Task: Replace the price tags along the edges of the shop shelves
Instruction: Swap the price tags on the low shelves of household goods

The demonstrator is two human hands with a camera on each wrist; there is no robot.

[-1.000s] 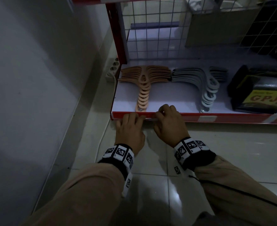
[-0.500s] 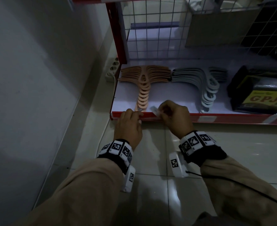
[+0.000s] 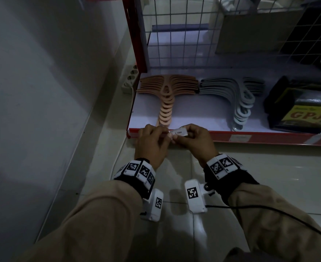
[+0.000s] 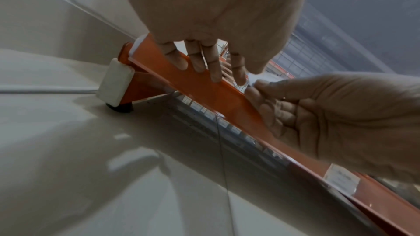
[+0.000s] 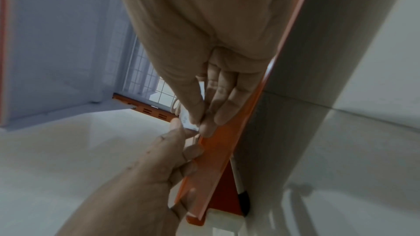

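One small white paper price tag (image 3: pixel 179 132) is pinched by both hands (left hand (image 3: pixel 152 143), right hand (image 3: pixel 194 141)) just above the red metal shelf edge (image 3: pixel 259 138).

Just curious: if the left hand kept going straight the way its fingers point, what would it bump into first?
Probably the peach hangers, just past the red shelf edge where the left hand is; depth is unclear.

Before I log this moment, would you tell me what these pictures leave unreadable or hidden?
- Small white paper price tag: head view shows only "500"; the right hand and left hand cover its ends.
- Second white tag on the red shelf edge strip: print blurred in left wrist view.
- Black packet labelled GPJ: cut off by the head view's right edge.
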